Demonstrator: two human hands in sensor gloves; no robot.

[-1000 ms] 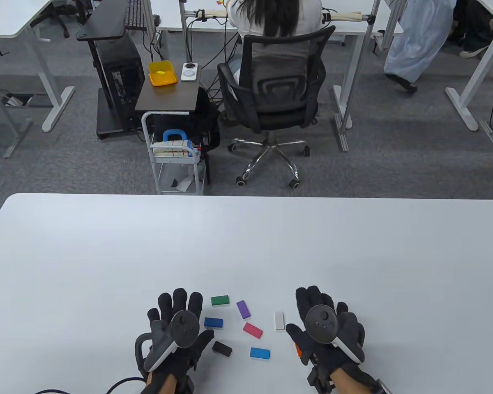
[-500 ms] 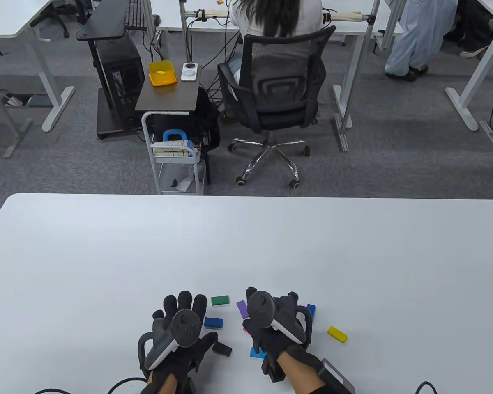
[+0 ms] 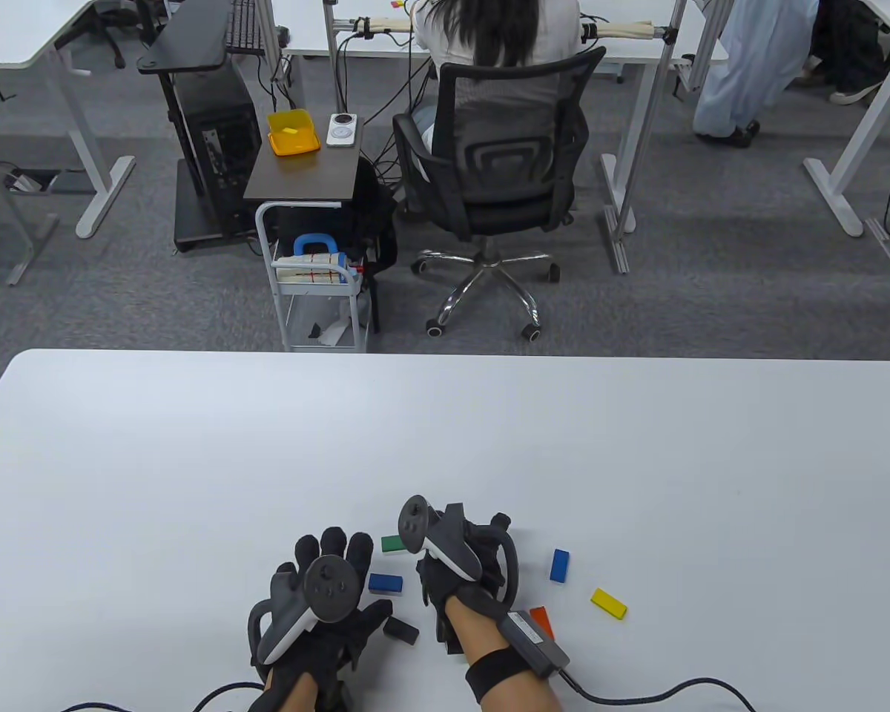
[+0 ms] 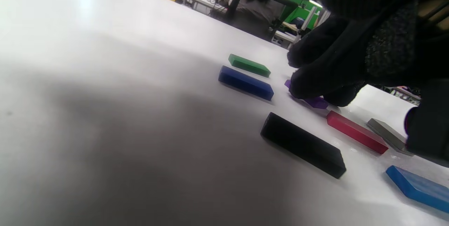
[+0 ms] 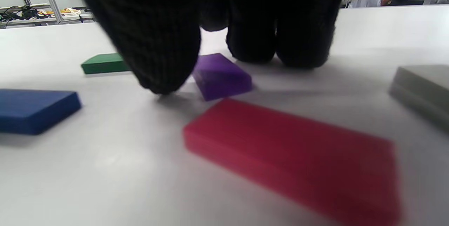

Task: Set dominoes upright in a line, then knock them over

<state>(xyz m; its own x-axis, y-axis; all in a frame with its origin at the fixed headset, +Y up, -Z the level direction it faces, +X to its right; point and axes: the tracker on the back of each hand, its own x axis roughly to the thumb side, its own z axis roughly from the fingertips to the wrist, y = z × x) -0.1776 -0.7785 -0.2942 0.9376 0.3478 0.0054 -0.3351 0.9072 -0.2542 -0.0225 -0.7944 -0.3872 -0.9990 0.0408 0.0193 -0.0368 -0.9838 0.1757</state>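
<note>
Table view shows the white table [image 3: 445, 445] with small flat plastic dominoes of many colours lying on their faces near its front edge, none of them upright. The right hand [image 3: 460, 567] reaches to the left over the middle of the group, and its fingers curl down around the purple domino [image 5: 221, 75]. In the right wrist view the thumb [image 5: 154, 43] is on one side of this purple piece and the other fingertips are on the far side, so the hand seems to pinch it, while the piece is flat on the table. The left hand [image 3: 326, 608] rests flat on the table with straight, spread fingers and holds nothing.

Just left of the right hand lie the green domino [image 3: 391, 544] and the dark blue domino [image 3: 385, 583], near each other but apart. The black domino [image 3: 400, 631] lies just beside the left thumb. In the left wrist view a red-pink domino [image 4: 356, 136], a grey-looking domino [image 4: 389, 136] and a light blue domino [image 4: 417, 187] lie close under the right hand; the table view hides them. To the right, well apart from the hand, are another blue domino [image 3: 560, 565] and a yellow domino [image 3: 608, 603]. An orange domino [image 3: 542, 619] lies beside the right wrist, partly covered by the wrist device.
</note>
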